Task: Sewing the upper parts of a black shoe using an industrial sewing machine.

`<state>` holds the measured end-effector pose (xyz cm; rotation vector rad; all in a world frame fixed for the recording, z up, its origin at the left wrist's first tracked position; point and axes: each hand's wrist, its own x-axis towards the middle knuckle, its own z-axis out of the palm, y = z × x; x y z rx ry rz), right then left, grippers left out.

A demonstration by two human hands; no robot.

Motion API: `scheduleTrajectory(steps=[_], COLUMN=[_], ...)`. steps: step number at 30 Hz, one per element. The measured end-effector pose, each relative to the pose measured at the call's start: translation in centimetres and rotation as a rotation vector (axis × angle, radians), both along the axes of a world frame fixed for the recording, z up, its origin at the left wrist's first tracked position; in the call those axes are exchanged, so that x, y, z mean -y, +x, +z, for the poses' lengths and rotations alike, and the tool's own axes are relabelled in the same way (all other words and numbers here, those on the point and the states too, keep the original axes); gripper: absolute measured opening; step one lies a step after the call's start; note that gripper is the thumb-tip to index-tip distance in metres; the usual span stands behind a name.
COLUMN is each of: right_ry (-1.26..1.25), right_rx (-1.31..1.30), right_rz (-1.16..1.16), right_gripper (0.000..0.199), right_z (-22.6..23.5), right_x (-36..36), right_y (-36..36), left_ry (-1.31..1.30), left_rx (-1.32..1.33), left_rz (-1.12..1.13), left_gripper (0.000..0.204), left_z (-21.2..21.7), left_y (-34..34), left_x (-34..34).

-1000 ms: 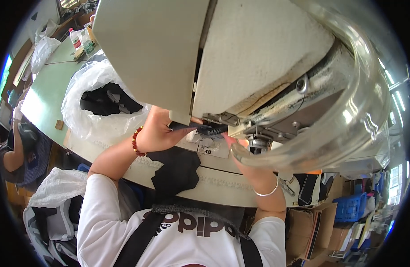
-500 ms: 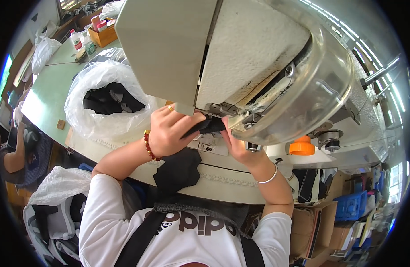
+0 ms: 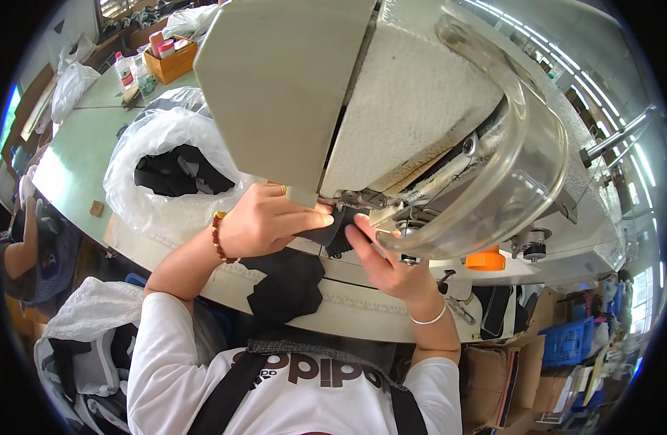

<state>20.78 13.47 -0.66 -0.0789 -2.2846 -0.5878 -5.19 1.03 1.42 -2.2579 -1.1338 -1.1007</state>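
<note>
A small black fabric piece (image 3: 338,233) with a ribbed strip along it lies under the head of a sewing machine (image 3: 413,94). My left hand (image 3: 257,226) pinches its left side between thumb and fingers, close to the needle area. On the strip's right side rest the fingertips of my right hand (image 3: 393,270), closed on the edge; its thumb is partly hidden. Below my left wrist, more black fabric pieces (image 3: 286,286) lie on the machine table, reaching its front edge. The needle itself is hidden behind the machine head and my fingers.
A white plastic bag (image 3: 123,174) of black pieces stands left of the machine. Behind it are a wooden box (image 3: 172,64) and bottles (image 3: 123,70). A clear curved guard (image 3: 540,145) and orange knob (image 3: 485,259) are at right. Cardboard boxes (image 3: 485,373) stand lower right; another person sits far left.
Both hands have shifted slightly down with the fabric, which now lies flatter with its ribbed strip showing. My left hand has turned, its fingers pointing more to the right.
</note>
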Motion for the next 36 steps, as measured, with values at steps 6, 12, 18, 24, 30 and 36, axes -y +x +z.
scheduleTrajectory(steps=[6, 12, 18, 24, 30, 36], right_ry=[0.003, -0.197, -0.294, -0.642, -0.628, -0.676], right_rx=[0.042, 0.186, 0.206, 0.049, -0.062, 0.032], right_rz=[0.025, 0.047, 0.15, 0.286, 0.357, 0.29], right_gripper=[0.022, 0.026, 0.032, 0.026, 0.017, 0.013], right_z=[1.7, 1.5, -0.5, -0.6, -1.0, -2.4], right_x=[1.0, 1.1, -0.4, 0.3, 0.6, -0.3], right_y=[-0.5, 0.3, 0.1, -0.2, -0.8, 0.2], left_ry=[-0.336, -0.203, -0.072, -0.096, -0.079, -0.292], left_rx=[0.667, 0.371, 0.038, -0.044, -0.038, 0.445], left_rz=[-0.118, 0.01, -0.069, -0.071, -0.055, -0.058], left_gripper=[0.025, 0.03, 0.026, 0.022, 0.019, 0.021], left_z=[-1.5, -1.5, -0.8, -0.5, -0.8, -0.9], left_y=[0.4, 0.5, 0.6, 1.2, 1.4, 1.4], left_x=[-0.6, 0.4, 0.8, 1.1, 0.7, 1.0])
